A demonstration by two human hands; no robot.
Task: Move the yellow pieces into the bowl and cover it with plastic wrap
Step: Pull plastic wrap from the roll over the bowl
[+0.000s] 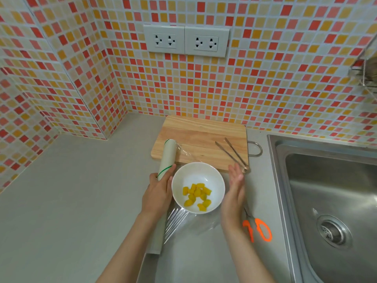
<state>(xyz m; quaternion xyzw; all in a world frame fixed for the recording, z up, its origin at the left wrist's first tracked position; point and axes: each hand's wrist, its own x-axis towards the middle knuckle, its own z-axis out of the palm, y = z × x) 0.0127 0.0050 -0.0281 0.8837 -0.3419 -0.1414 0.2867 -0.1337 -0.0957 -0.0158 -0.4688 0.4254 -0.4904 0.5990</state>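
A white bowl (195, 174) stands on the grey counter just in front of the cutting board, with several yellow pieces (196, 196) in its bottom. A plastic wrap roll (168, 154) lies along the bowl's left side. Clear film (177, 220) is drawn from it to the right, wrinkled on the counter in front of the bowl; it seems to span the bowl too. My left hand (158, 193) lies over the roll and holds it, fingers stretched beside the bowl. My right hand (234, 190) is flat and open, its edge at the bowl's right side.
A wooden cutting board (204, 133) lies behind the bowl with metal tongs (232, 153) on its right part. Orange-handled scissors (259, 229) lie on the counter right of my right wrist. A steel sink (330, 201) fills the right side. Tiled walls close the back and left.
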